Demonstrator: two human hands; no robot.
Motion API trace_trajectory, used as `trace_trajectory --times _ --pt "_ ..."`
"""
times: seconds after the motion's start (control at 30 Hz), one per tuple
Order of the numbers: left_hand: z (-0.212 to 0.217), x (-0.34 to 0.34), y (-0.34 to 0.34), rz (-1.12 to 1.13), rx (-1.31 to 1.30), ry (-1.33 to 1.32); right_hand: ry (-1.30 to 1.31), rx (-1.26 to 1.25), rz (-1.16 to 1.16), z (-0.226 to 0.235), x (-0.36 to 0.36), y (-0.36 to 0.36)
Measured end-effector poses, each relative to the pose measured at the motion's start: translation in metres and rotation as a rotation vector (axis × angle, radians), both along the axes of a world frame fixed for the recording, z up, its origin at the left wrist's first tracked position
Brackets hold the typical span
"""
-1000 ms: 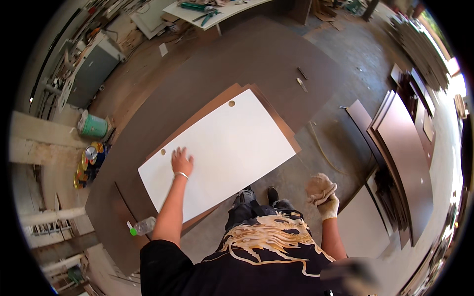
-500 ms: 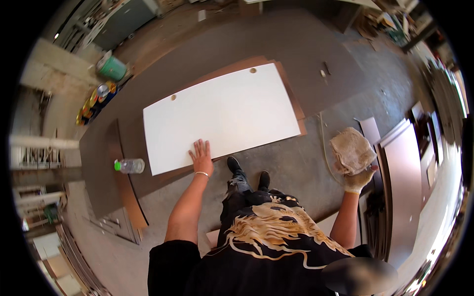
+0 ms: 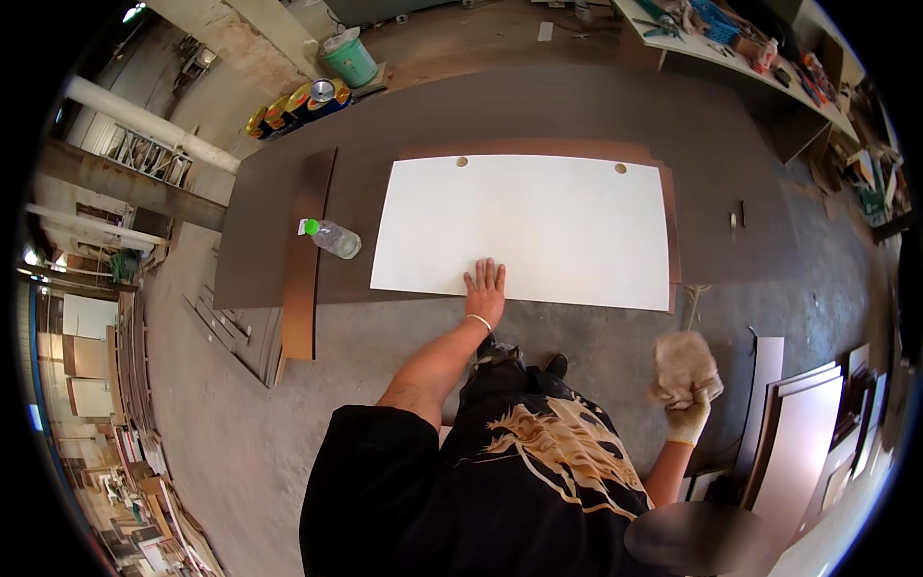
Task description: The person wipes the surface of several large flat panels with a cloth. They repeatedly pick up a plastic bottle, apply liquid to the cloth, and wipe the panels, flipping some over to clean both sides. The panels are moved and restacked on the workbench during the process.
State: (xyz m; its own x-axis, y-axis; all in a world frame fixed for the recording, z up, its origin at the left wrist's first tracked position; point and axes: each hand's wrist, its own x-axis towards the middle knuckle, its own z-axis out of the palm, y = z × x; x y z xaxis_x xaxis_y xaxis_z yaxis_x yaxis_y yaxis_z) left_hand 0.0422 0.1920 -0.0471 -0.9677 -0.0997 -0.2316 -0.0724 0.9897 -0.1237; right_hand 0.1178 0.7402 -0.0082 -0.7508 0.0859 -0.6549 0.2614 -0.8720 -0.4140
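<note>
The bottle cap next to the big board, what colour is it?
Bright green, on the clear plastic bottle lying on its side; the head view shows it.

A big white board point(image 3: 524, 226) is seen on a dark brown sheet point(image 3: 481, 115). A clear bottle point(image 3: 334, 238) with a green cap is seen beside it. A pale, dirty cloth point(image 3: 681, 363) is held in a cream glove on the right hand point(image 3: 688, 415). A black shirt point(image 3: 500, 481) with a gold pattern is worn. A green bucket point(image 3: 348, 62) and yellow and blue cans point(image 3: 288, 108) are seen on the grey floor point(image 3: 385, 346).
</note>
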Motion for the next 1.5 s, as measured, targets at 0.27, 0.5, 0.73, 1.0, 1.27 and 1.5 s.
trace_trajectory --times 0.27,0.5,0.73,1.0,1.27,1.5 --pt "0.012 0.018 -0.005 -0.017 0.345 0.011 0.185 1.239 0.259 -0.003 -0.04 -0.157" --pt "0.009 0.075 -0.136 -0.088 0.499 0.103 1.185 1.854 1.416 0.013 -0.102 -0.415" --pt "0.004 0.155 -0.303 0.327 0.397 0.113 0.249 1.839 0.84 -0.035 -0.147 -0.21" --pt "-0.015 0.156 -0.29 0.549 0.721 0.254 -0.257 2.063 0.997 -0.024 -0.224 -0.355" --pt "-0.005 0.152 -0.262 0.98 1.165 0.17 1.27 1.904 1.501 0.005 -0.276 -0.702" --pt "-0.046 0.201 -0.263 1.116 1.262 0.526 0.999 1.979 1.461 0.009 -0.34 -0.824"
